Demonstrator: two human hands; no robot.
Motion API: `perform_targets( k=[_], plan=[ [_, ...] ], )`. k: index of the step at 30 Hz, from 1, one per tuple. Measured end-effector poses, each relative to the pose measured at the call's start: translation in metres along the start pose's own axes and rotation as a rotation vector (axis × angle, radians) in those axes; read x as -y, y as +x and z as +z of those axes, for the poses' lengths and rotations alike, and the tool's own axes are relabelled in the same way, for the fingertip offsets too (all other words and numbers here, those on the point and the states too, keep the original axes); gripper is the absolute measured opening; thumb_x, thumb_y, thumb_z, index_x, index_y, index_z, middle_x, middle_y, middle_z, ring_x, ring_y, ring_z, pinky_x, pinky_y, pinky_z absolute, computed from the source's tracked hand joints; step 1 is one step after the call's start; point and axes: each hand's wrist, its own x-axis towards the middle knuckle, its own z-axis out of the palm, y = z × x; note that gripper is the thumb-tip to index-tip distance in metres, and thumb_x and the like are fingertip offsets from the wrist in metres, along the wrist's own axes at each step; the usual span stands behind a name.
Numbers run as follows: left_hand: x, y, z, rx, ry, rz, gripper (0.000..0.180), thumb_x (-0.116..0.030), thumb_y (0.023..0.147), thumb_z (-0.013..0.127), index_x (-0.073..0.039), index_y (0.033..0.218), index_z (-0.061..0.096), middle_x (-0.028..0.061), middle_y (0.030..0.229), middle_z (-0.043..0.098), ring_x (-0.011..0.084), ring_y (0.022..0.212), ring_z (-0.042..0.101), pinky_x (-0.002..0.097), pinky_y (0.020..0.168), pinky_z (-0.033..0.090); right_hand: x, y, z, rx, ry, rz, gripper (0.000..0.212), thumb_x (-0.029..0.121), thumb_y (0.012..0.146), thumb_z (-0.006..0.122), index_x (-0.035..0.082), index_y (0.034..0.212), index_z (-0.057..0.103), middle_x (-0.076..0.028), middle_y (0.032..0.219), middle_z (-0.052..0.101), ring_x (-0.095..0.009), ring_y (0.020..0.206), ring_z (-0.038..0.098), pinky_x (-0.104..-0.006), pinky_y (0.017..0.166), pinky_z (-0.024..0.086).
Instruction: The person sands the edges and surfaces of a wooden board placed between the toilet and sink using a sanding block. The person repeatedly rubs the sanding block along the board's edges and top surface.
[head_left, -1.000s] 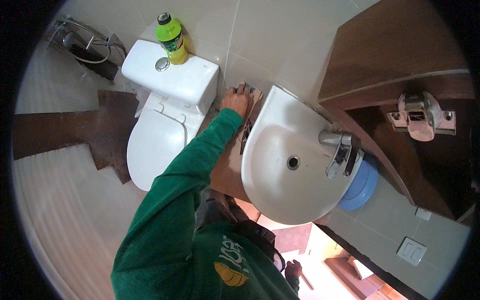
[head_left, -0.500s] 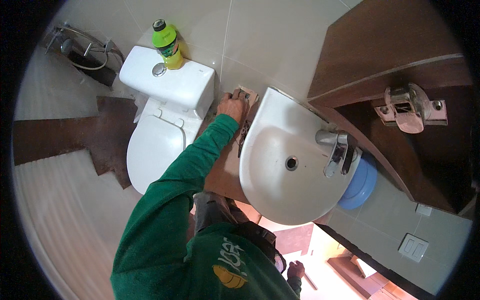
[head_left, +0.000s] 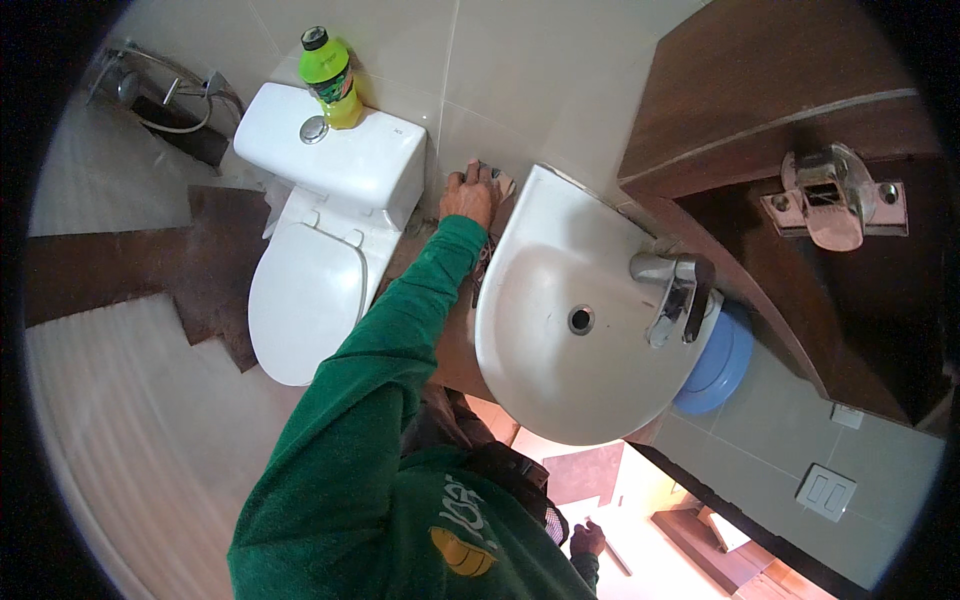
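My left hand (head_left: 469, 196), at the end of a green sleeve, reaches to the wall between the toilet and the sink. Its fingers are bent over the edge of a small tan piece (head_left: 504, 185); what they grip is hidden. Just below the wrist, a dark tangle (head_left: 484, 258) lies against the sink's side. My right hand (head_left: 588, 540) is low at the right of my body, dark and curled. Whatever it may hold cannot be made out. The white sink (head_left: 530, 370) stands right of my left forearm, and the white toilet (head_left: 308, 300) is to its left.
A green bottle (head_left: 330, 78) stands on the toilet tank. A brown cabinet (head_left: 740, 100) with a metal hinge (head_left: 835, 200) hangs at the right. A chrome faucet (head_left: 675, 285) rises from the sink, beside a blue basin (head_left: 716, 365). Brown sheeting (head_left: 110, 262) covers part of the left floor.
My left hand has shifted slightly up toward the wall, its fingers a little more stretched. The whole view has moved slightly. My right hand stays low at the right.
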Motion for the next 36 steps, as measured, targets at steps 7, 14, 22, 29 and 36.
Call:
perform_targets(
  k=[7,14,22,29,36],
  plan=[
    [0.021,-0.001,0.004,0.092,0.09,0.121,0.035,-0.032,0.09,0.054,-0.007,0.114,0.062,0.0128,0.135,0.053,0.037,0.107,0.058,0.0462,0.09,0.051,0.004,-0.003,-0.004,0.041,-0.036,0.021,0.042,0.024,0.074,0.064,-0.004,0.106,0.065,-0.021,0.101,0.068,-0.033,0.095,0.066,-0.0407,0.087,0.052],
    [0.009,0.002,-0.012,0.055,0.034,0.11,0.035,-0.03,0.089,0.054,-0.005,0.111,0.063,0.014,0.122,0.061,0.0365,0.104,0.059,0.046,0.087,0.051,-0.009,0.012,0.003,-0.029,-0.022,-0.007,0.04,0.024,0.074,0.065,-0.003,0.104,0.066,-0.02,0.098,0.069,-0.034,0.093,0.066,-0.041,0.086,0.051],
    [-0.003,0.011,-0.016,0.061,0.031,0.037,0.033,-0.029,0.087,0.057,-0.004,0.108,0.065,0.0123,0.124,0.059,0.0358,0.103,0.058,0.0438,0.087,0.052,-0.014,0.012,0.008,0.053,-0.082,0.027,0.04,0.027,0.076,0.064,-0.002,0.103,0.067,-0.022,0.106,0.066,-0.035,0.101,0.063,-0.0412,0.092,0.05],
    [0.019,0.0,0.004,0.09,0.016,0.084,0.034,-0.032,0.091,0.054,-0.005,0.11,0.064,0.0114,0.129,0.056,0.0374,0.107,0.057,0.0462,0.088,0.051,0.001,0.008,-0.01,-0.017,0.056,0.052,0.037,0.017,0.072,0.067,-0.004,0.102,0.066,-0.022,0.097,0.068,-0.035,0.094,0.065,-0.0413,0.086,0.05],
    [0.002,-0.006,-0.012,0.079,-0.011,0.009,0.035,-0.031,0.091,0.053,-0.006,0.111,0.064,0.0118,0.134,0.053,0.038,0.106,0.057,0.0451,0.089,0.051,-0.028,0.018,0.0,-0.032,0.005,0.052,0.04,0.021,0.072,0.062,-0.005,0.102,0.067,-0.025,0.098,0.067,-0.038,0.094,0.065,-0.0409,0.087,0.051]
  ],
)
